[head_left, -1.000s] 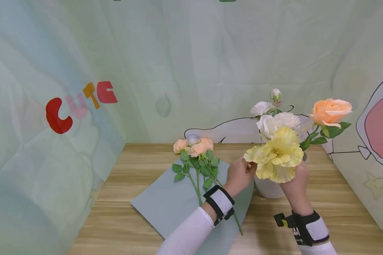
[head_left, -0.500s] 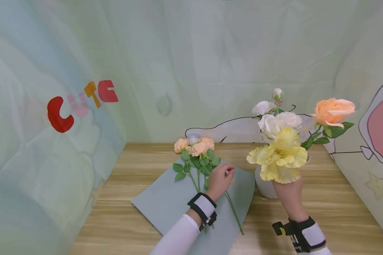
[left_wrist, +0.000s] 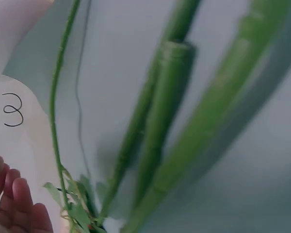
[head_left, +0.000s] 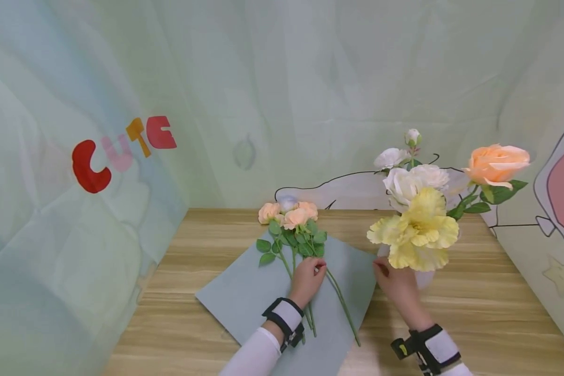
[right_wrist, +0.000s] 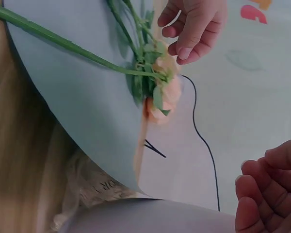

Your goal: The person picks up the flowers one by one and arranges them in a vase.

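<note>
My left hand hovers over the stems of several peach roses, which lie on a grey-blue sheet. In the left wrist view its fingers curl loosely around nothing, with green stems beside them. My right hand is just below a yellow flower, in front of the pale vase. Its relaxed fingers hold nothing. White flowers and a large peach rose also stand in the vase, which is mostly hidden.
Crumpled clear wrapping lies by the vase in the right wrist view. The wooden table meets a printed cloth backdrop at the back and sides. One long stem reaches toward the sheet's right edge.
My left hand has moved from the yellow flower left and down to over the rose stems. My right hand has come away from the vase, lower and to the left.
</note>
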Motion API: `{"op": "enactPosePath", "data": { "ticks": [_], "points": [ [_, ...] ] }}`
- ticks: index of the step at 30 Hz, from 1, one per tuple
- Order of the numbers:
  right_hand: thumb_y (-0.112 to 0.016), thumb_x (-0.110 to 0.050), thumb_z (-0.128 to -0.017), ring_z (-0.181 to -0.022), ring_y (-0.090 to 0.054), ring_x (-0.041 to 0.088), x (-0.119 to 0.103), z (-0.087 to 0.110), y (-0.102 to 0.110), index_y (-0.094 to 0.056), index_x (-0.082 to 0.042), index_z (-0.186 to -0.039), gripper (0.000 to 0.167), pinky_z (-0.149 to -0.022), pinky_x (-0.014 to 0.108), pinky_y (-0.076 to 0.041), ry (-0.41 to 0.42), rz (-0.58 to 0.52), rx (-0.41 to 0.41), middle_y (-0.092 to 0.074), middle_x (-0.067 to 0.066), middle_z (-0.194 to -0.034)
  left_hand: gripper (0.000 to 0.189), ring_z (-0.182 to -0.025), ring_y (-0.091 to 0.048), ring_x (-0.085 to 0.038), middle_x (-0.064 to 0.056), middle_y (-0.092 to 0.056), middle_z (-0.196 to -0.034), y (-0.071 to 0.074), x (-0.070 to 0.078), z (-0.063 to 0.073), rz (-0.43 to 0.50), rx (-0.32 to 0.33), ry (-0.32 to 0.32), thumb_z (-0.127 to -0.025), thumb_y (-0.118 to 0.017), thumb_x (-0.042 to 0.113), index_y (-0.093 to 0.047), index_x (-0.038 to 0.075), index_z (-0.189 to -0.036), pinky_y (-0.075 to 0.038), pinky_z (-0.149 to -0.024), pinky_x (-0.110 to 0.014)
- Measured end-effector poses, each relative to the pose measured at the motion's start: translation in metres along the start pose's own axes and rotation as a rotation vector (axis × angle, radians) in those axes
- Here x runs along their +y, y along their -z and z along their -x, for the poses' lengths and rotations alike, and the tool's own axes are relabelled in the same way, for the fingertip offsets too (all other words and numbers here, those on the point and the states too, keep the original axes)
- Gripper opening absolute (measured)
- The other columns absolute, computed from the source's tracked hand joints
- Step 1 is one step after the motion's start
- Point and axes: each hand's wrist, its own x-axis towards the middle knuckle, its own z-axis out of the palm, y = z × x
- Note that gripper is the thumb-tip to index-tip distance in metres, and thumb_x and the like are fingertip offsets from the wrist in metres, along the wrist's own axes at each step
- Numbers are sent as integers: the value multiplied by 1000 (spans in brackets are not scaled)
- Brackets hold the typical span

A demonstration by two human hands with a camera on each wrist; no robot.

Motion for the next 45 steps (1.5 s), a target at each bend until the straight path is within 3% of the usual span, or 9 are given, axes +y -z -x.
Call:
{"op": "enactPosePath", "data": {
  "ticks": [9,17,25,30,40,45],
  "points": [
    [-59,-8,-80,-68,-56,18,0,4,-20,-65,0,-85,11,-61,31,-44,-57,48,-229,-63,8,-75,12,-77,-59,-16,-2,-63,-84,0,-20,10,-71,-30,45,-80,-59,17,-67,10,-87,-45,-65,-26],
    [-62,-13,-78,-70,-58,19,4,10,-42,-65,-5,-80,8,-63,32,-45,-29,83,-284,-64,5,-76,12,-76,-57,-17,-3,-62,-83,-3,-32,14,-143,-113,86,-79,-59,16,-68,10,-85,-44,-63,-27],
    [-59,-17,-80,-78,-59,22,3,14,-60,-65,-4,-85,16,-69,36,-46,-105,52,-404,-64,8,-83,12,-79,-60,-19,-5,-64,-86,-4,-33,15,-183,-174,96,-77,-60,15,-67,10,-85,-45,-64,-29],
    [-60,-17,-79,-75,-59,20,2,18,-67,-64,-3,-84,15,-66,35,-47,-110,40,-422,-64,8,-82,12,-78,-60,-19,-5,-64,-86,-3,-32,17,-188,-173,91,-77,-60,14,-67,10,-85,-45,-63,-29],
    [-63,-14,-74,-62,-54,15,4,23,-82,-63,-6,-72,8,-57,30,-43,-42,81,-410,-61,4,-70,11,-83,-59,-21,-5,-63,-88,-4,-33,20,-201,-153,67,-76,-60,13,-67,9,-84,-46,-69,-31],
    [-64,-16,-75,-54,-45,11,3,24,-85,-59,-8,-67,13,-49,26,-36,-64,100,-461,-54,-1,-61,10,-79,-58,-22,-7,-61,-85,-6,-39,21,-178,-121,6,-77,-59,13,-66,9,-82,-45,-66,-32]
  ]
}}
